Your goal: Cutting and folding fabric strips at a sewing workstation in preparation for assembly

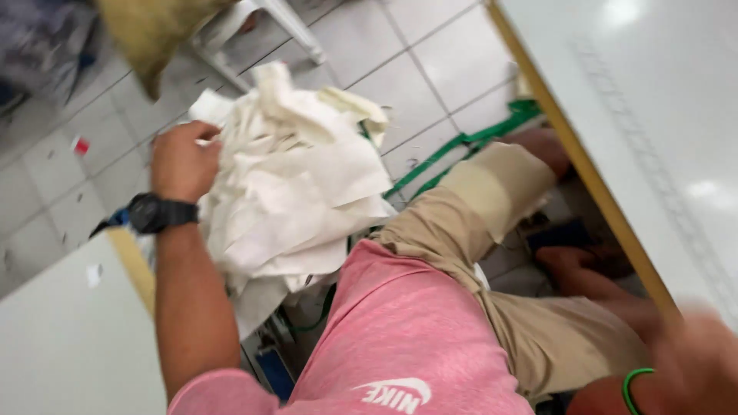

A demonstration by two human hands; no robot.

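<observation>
Cloth fills the middle of my view: a heap of cream-white fabric pieces (pixel 296 184), crumpled and layered, lying beside my knee above the tiled floor (pixel 430 61). My left hand (pixel 183 160) is pressed into the upper left edge of that heap, fingers (pixel 206 146) curled closed on a fold of the fabric, with a black wristwatch (pixel 159 213) on the wrist. My right hand (pixel 696 361) is at the lower right corner, blurred, at the edge of the white desk (pixel 653 100); I cannot tell whether its fingers are open or closed, or whether they hold anything. A green band (pixel 635 384) circles that wrist.

I wear a pink shirt (pixel 400 338) and tan trousers (pixel 492 230), my leg bent under the desk's wooden rim. Green straps (pixel 461 150) run across the floor tiles just past my knee, partly under the fabric. A 2nd white desk surface (pixel 69 338) sits at the lower left. Legs of a white plastic chair (pixel 269 23) stand on the tiles at the top, next to a tan sack (pixel 150 31) hanging into view. A small red scrap (pixel 81 144) lies on the floor at the left.
</observation>
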